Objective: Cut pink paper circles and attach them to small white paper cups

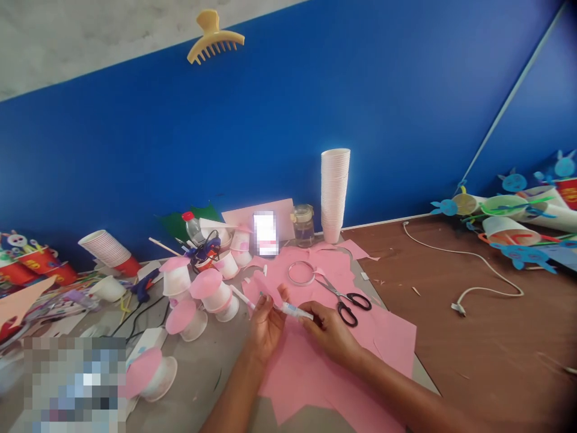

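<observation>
Above the pink paper sheets [311, 373], my right hand [333, 334] pinches one end of a slim white tube with blue print [295, 310]. The tube's other end runs into the closed fingers of my left hand [268, 322]. Something pink shows at those fingers, but I cannot tell whether it is a held piece or the paper behind. Black-handled scissors [342, 297] lie slightly open beyond my right hand, beside a thin ring [302, 273]. Left of my hands stand several white paper cups with pink discs on them, one a joined pair [211, 291].
A tall stack of white cups [335, 195], a lidded jar [303, 227] and a lit phone [265, 233] stand by the blue wall. A glue gun [145, 285] and cords lie left. On the brown table, a white cable [478, 255] and cup crafts [514, 231] lie right.
</observation>
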### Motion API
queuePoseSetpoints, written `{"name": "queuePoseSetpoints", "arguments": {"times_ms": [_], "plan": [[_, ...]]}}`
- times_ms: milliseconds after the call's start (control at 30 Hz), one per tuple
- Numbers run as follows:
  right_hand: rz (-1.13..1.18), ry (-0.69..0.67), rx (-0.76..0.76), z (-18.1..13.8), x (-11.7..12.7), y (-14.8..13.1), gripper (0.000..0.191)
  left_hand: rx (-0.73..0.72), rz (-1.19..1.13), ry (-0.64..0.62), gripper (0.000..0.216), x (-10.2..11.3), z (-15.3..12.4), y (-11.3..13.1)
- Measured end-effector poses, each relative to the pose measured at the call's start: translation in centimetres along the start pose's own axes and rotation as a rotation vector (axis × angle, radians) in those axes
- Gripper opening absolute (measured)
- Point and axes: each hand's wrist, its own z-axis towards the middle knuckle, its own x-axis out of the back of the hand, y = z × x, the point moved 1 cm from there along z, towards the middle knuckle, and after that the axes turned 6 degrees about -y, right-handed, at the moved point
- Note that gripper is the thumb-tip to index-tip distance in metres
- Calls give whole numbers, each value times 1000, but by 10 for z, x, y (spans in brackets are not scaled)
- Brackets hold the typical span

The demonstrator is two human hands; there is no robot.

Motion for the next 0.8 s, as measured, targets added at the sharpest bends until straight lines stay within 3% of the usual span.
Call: {"name": "queuePoseSetpoints", "arguments": {"times_ms": [200, 400, 600, 800], "plan": [[-223, 11, 86, -2, -3, 3, 17, 45, -8, 21, 13, -2, -1, -2], [-570, 122, 234, -3, -10, 13, 18, 72, -78, 60, 20, 2, -1, -5], [-719, 127, 248, -5, -13, 14, 16, 35, -74, 59, 22, 1, -2, -7], [-819, 111, 228, -6, -17, 10, 9, -55, 29, 22, 8, -2, -4, -9]]}}
